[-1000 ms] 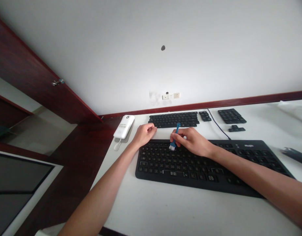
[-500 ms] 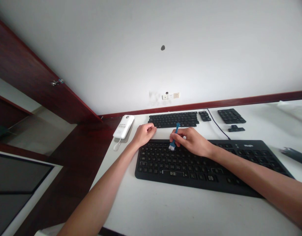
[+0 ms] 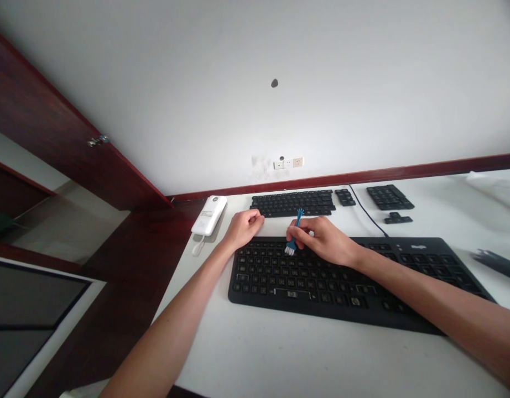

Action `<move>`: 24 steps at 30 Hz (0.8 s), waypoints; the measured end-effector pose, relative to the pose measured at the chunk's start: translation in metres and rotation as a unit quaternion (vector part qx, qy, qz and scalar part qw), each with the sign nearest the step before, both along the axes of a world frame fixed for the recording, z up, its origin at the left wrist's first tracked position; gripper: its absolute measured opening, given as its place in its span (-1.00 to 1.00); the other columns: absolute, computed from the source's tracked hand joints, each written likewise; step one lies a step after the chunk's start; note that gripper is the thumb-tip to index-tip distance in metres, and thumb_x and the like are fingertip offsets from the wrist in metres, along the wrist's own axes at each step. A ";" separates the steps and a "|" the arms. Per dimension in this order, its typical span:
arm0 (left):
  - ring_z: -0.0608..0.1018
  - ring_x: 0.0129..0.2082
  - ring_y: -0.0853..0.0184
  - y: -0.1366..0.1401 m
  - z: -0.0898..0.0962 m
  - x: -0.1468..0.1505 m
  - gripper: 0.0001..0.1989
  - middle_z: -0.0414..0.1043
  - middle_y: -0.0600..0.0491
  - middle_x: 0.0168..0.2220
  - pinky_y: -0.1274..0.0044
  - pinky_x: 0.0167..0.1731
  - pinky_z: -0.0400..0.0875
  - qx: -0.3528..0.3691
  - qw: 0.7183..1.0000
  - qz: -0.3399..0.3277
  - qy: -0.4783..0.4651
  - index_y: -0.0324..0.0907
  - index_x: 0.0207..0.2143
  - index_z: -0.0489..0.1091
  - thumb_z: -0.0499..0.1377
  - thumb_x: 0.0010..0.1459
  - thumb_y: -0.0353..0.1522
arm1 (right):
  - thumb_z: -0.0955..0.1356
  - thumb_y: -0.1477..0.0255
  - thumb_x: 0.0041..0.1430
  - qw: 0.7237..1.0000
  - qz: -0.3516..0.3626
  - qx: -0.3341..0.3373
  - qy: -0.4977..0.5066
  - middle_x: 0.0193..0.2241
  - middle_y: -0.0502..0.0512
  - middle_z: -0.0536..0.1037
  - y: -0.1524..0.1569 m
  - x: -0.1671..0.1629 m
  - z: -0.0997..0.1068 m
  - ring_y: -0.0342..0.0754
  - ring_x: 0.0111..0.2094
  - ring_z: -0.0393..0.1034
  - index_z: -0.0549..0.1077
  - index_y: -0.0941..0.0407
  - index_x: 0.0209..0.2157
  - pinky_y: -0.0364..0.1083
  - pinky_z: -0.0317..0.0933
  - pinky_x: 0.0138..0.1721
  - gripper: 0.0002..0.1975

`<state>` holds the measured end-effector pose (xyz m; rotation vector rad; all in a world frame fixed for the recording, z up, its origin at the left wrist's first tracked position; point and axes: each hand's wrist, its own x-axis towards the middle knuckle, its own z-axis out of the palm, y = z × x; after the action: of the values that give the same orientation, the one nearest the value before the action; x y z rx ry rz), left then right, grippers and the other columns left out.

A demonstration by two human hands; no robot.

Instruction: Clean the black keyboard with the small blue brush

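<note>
My right hand grips a small blue brush between thumb and fingers, its white bristles pointing down onto the upper rows of a black keyboard base. The keycaps are off this base, so square key sockets show. My left hand, fingers curled closed with nothing visible in them, rests at the base's upper left edge. Just behind it lies a block of black keycaps in rows. My right forearm passes over the right part of the base and hides some of it.
Further keycap groups lie behind the base: a small set, the number pad keys and the arrow keys. A black cable runs back. Left is a white device with a strap; right, a dark brush-like object.
Almost nothing differs. The view has tilted very slightly; both hands and the brush keep nearly the same places over the keyboard base.
</note>
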<state>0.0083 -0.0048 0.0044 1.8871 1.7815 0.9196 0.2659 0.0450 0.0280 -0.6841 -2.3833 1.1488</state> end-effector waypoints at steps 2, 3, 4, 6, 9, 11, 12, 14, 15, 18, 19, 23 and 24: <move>0.21 -0.49 0.41 0.000 0.000 0.000 -0.65 0.17 0.16 -0.54 0.52 -0.43 0.08 0.000 1.000 0.000 0.002 -0.16 -0.51 0.16 0.09 0.31 -0.23 | 0.23 0.31 0.46 1.000 0.000 0.000 0.000 -0.53 0.00 0.51 0.000 0.000 -0.001 -0.11 -0.50 0.34 0.60 0.14 -0.28 -0.12 0.14 -0.42 -0.63; 0.22 -0.49 0.42 0.000 0.000 0.000 -0.65 0.17 0.17 -0.54 0.52 -0.43 0.07 0.000 1.000 0.000 0.003 -0.16 -0.51 0.17 0.09 0.31 -0.23 | 0.23 0.31 0.46 1.000 0.000 0.000 0.001 -0.53 0.00 0.51 0.001 0.000 -0.002 -0.11 -0.51 0.34 0.61 0.14 -0.28 -0.12 0.14 -0.42 -0.63; 0.22 -0.49 0.42 0.001 -0.001 0.000 -0.65 0.17 0.17 -0.54 0.52 -0.43 0.07 0.000 1.000 0.000 0.005 -0.17 -0.51 0.17 0.08 0.31 -0.23 | 0.23 0.31 0.46 1.000 0.001 0.001 0.002 -0.53 0.00 0.51 0.001 0.000 -0.002 -0.12 -0.51 0.33 0.61 0.14 -0.27 -0.12 0.13 -0.42 -0.63; 0.22 -0.49 0.42 0.001 -0.001 0.000 -0.65 0.17 0.17 -0.54 0.53 -0.43 0.07 -0.001 1.000 0.001 0.007 -0.17 -0.51 0.17 0.08 0.32 -0.22 | 0.23 0.30 0.46 1.000 0.002 0.003 0.003 -0.53 -0.01 0.51 0.001 0.000 -0.003 -0.12 -0.51 0.33 0.60 0.14 -0.28 -0.12 0.13 -0.42 -0.63; 0.22 -0.49 0.42 0.001 -0.001 0.000 -0.64 0.16 0.17 -0.54 0.53 -0.43 0.06 -0.004 1.000 0.003 0.009 -0.17 -0.51 0.18 0.08 0.32 -0.21 | 0.22 0.29 0.46 1.000 0.005 0.001 0.001 -0.52 0.00 0.52 0.001 0.000 -0.003 -0.11 -0.49 0.35 0.60 0.13 -0.29 -0.12 0.14 -0.41 -0.62; 0.22 -0.50 0.43 0.001 -0.001 0.000 -0.64 0.15 0.18 -0.55 0.53 -0.44 0.06 -0.005 1.000 0.004 0.011 -0.17 -0.51 0.19 0.08 0.32 -0.21 | 0.22 0.28 0.47 1.000 0.004 -0.002 0.001 -0.52 0.01 0.52 0.001 0.000 -0.002 -0.11 -0.49 0.35 0.60 0.13 -0.29 -0.12 0.15 -0.40 -0.61; 0.21 -0.50 0.43 0.000 -0.001 0.000 -0.64 0.15 0.18 -0.55 0.52 -0.44 0.06 -0.006 1.000 0.004 0.010 -0.17 -0.51 0.19 0.08 0.32 -0.20 | 0.22 0.28 0.47 1.000 0.003 -0.004 0.001 -0.53 0.01 0.52 0.000 0.000 -0.001 -0.10 -0.49 0.36 0.60 0.13 -0.29 -0.12 0.15 -0.40 -0.61; 0.21 -0.50 0.43 0.000 -0.001 0.000 -0.64 0.15 0.17 -0.55 0.52 -0.45 0.05 -0.007 1.000 0.004 0.007 -0.17 -0.51 0.19 0.08 0.32 -0.20 | 0.23 0.28 0.46 1.000 0.001 -0.009 -0.001 -0.53 0.01 0.51 0.000 0.000 0.000 -0.10 -0.49 0.36 0.60 0.13 -0.29 -0.12 0.15 -0.40 -0.62; 0.21 -0.50 0.42 0.000 -0.001 0.000 -0.64 0.15 0.17 -0.55 0.52 -0.45 0.05 -0.008 1.000 0.005 0.005 -0.17 -0.51 0.19 0.08 0.32 -0.20 | 0.23 0.28 0.47 1.000 0.001 -0.010 -0.001 -0.53 0.01 0.51 0.000 0.000 0.000 -0.10 -0.49 0.36 0.60 0.13 -0.29 -0.12 0.15 -0.40 -0.62; 0.21 -0.50 0.42 0.000 -0.001 0.000 -0.64 0.15 0.17 -0.55 0.52 -0.45 0.06 -0.009 1.000 0.006 -0.001 -0.17 -0.50 0.19 0.08 0.32 -0.20 | 0.22 0.28 0.47 1.000 0.002 -0.009 -0.002 -0.54 0.01 0.51 0.000 0.000 0.001 -0.10 -0.49 0.37 0.60 0.13 -0.29 -0.12 0.16 -0.40 -0.61; 0.21 -0.50 0.42 0.000 -0.002 0.000 -0.64 0.16 0.17 -0.54 0.52 -0.45 0.06 -0.009 1.000 0.005 -0.003 -0.17 -0.50 0.19 0.09 0.32 -0.20 | 0.22 0.28 0.47 1.000 0.002 -0.009 -0.002 -0.54 0.00 0.51 0.000 0.000 0.001 -0.10 -0.50 0.36 0.60 0.13 -0.29 -0.12 0.16 -0.41 -0.61; 0.21 -0.50 0.43 0.000 -0.002 0.000 -0.65 0.16 0.17 -0.54 0.52 -0.45 0.06 -0.007 1.000 0.004 -0.007 -0.17 -0.50 0.19 0.09 0.32 -0.21 | 0.22 0.29 0.47 1.000 0.003 -0.013 -0.005 -0.53 0.00 0.51 0.000 0.000 0.001 -0.11 -0.51 0.35 0.59 0.13 -0.28 -0.13 0.15 -0.42 -0.62; 0.21 -0.50 0.43 0.000 -0.002 0.000 -0.65 0.16 0.17 -0.54 0.53 -0.45 0.06 -0.007 1.000 0.004 -0.009 -0.17 -0.50 0.19 0.09 0.32 -0.22 | 0.22 0.30 0.47 1.000 0.004 -0.014 -0.005 -0.53 -0.01 0.51 0.000 -0.001 0.001 -0.11 -0.51 0.35 0.59 0.13 -0.28 -0.13 0.15 -0.42 -0.63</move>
<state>0.0079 -0.0044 0.0021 1.8583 1.7806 0.9207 0.2654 0.0455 0.0292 -0.6933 -2.3846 1.1870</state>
